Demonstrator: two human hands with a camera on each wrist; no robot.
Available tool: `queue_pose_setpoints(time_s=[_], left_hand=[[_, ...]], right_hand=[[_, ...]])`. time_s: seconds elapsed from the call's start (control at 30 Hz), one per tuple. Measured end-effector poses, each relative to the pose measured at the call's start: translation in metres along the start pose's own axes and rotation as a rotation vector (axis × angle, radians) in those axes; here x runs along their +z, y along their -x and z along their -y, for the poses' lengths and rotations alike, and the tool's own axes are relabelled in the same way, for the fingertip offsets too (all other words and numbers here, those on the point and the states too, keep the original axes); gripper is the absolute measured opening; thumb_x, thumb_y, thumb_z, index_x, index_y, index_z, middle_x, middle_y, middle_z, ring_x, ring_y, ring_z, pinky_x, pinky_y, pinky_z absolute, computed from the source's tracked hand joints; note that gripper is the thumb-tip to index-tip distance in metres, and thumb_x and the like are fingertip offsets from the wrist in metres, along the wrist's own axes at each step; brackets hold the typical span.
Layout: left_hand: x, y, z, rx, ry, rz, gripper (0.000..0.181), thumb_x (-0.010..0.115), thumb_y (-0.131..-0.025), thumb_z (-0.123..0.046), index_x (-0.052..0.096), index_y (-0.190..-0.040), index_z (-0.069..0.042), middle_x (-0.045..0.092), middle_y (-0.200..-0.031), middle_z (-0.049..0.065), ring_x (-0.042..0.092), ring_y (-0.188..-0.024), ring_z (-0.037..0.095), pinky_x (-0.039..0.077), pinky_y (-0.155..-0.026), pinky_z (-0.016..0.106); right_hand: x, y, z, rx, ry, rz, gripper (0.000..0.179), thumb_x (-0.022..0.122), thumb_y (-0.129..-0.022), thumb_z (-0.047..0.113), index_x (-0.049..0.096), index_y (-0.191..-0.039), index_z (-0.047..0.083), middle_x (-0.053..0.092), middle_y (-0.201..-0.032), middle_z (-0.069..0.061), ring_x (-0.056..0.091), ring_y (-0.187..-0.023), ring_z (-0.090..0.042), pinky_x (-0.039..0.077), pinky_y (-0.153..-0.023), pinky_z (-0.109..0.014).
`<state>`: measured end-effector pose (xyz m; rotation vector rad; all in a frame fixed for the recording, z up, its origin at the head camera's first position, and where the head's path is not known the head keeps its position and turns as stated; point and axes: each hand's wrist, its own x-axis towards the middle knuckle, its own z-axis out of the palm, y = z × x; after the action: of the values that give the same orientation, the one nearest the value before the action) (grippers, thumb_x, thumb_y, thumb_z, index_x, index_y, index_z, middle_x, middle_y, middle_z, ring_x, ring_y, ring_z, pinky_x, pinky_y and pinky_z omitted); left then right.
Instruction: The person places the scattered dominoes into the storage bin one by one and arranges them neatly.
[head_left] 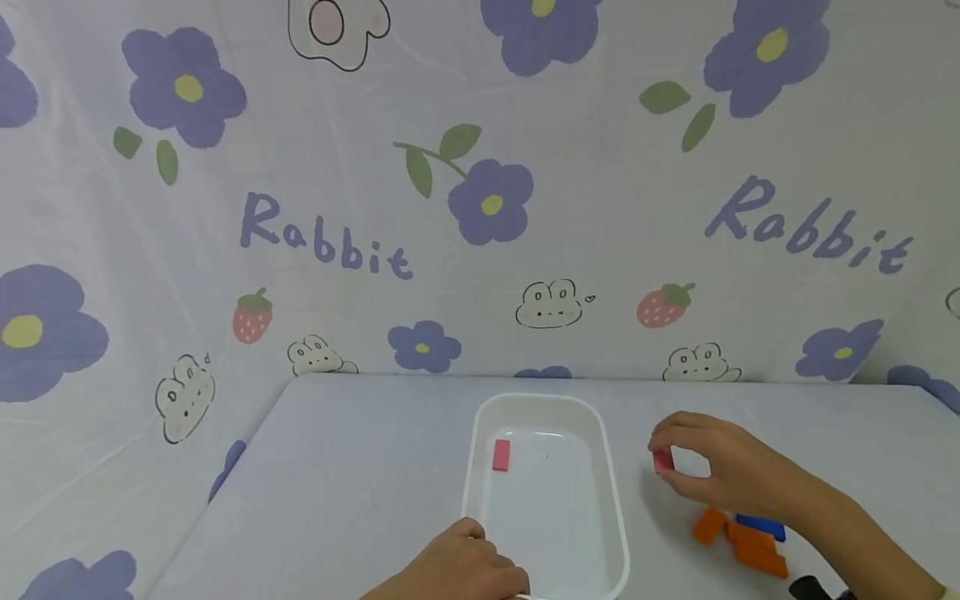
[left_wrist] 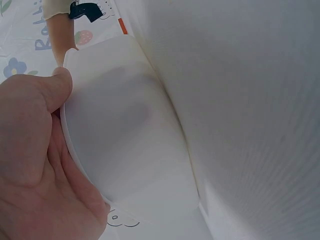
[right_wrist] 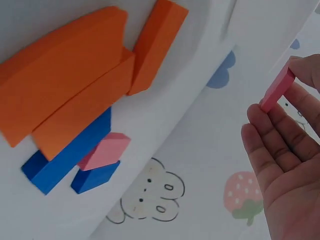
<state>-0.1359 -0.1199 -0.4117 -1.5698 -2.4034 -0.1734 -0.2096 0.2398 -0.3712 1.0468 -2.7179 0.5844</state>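
My right hand (head_left: 723, 462) pinches a small pink block (head_left: 663, 460) between thumb and fingertips, up over the table to the right of a white tray (head_left: 617, 508). In the right wrist view the held pink block (right_wrist: 279, 86) slants between the thumb and the fingers. My left hand (head_left: 468, 567) grips the near left rim of the tray, and the left wrist view shows its thumb over the rim of the tray (left_wrist: 125, 125) and fingers beneath. Inside the tray, near its far left corner, lies another pink block (head_left: 501, 455).
Below my right hand several orange blocks (head_left: 756, 548) and a blue block (head_left: 761, 527) lie on the white table (head_left: 360, 467). The right wrist view also shows a pink block (right_wrist: 106, 150) among them. A patterned cloth (head_left: 600, 225) hangs behind the table.
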Motion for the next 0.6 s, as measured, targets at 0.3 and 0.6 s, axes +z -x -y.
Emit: queue_pose_setpoints(time_s=[0.3,0.6], left_hand=[[-0.002,-0.001,0.001,-0.003,0.02,0.01,0.014,0.062,-0.097,-0.033,0.067,-0.086,-0.026,0.063,-0.071,-0.022,0.036,-0.057,-0.011,0.031,-0.076,0.014],[-0.001,0.0,0.002,-0.011,0.031,0.025,0.011,0.066,-0.094,-0.034,0.068,-0.087,-0.026,0.063,-0.071,-0.022,0.037,-0.058,-0.011,0.031,-0.076,0.013]], right_hand=[[-0.004,-0.016,0.012,0.008,-0.028,-0.004,0.025,0.082,-0.084,0.021,0.07,-0.103,0.029,0.065,-0.111,0.008,0.063,-0.1,-0.015,0.057,-0.078,-0.031],[0.0,-0.033,0.021,-0.043,-0.041,-0.012,0.023,0.082,-0.084,0.02,0.072,-0.104,0.024,0.066,-0.112,0.007,0.064,-0.099,-0.016,0.057,-0.076,-0.03]])
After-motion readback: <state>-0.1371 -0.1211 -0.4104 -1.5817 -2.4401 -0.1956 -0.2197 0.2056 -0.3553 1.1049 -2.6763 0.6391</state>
